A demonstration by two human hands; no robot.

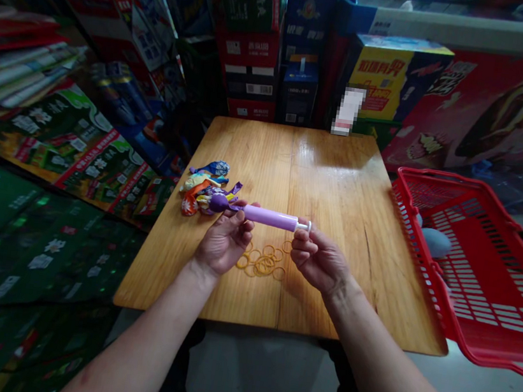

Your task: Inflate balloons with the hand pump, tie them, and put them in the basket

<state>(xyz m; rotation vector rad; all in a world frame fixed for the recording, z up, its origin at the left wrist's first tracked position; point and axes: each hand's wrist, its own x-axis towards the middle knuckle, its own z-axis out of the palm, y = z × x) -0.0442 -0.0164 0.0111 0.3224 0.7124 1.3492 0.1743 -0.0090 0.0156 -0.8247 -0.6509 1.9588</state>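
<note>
A light purple hand pump is held level above the wooden table. A dark purple balloon, slightly swollen, sits with its neck at the pump's left end. My left hand is closed around that joint, fingers on the balloon's neck and the pump's tip. The pump's white handle is pinched in my right hand, pushed most of the way in, with a short stretch of rod showing. Behind the purple balloon lies a pile of limp, printed balloons. Several yellow rubber bands lie loose below the pump.
The wooden table spans the middle. To its right stands a red plastic basket with a light blue balloon inside. Stacked green cartons crowd the left side, and a yellow and blue box stands beyond the far edge.
</note>
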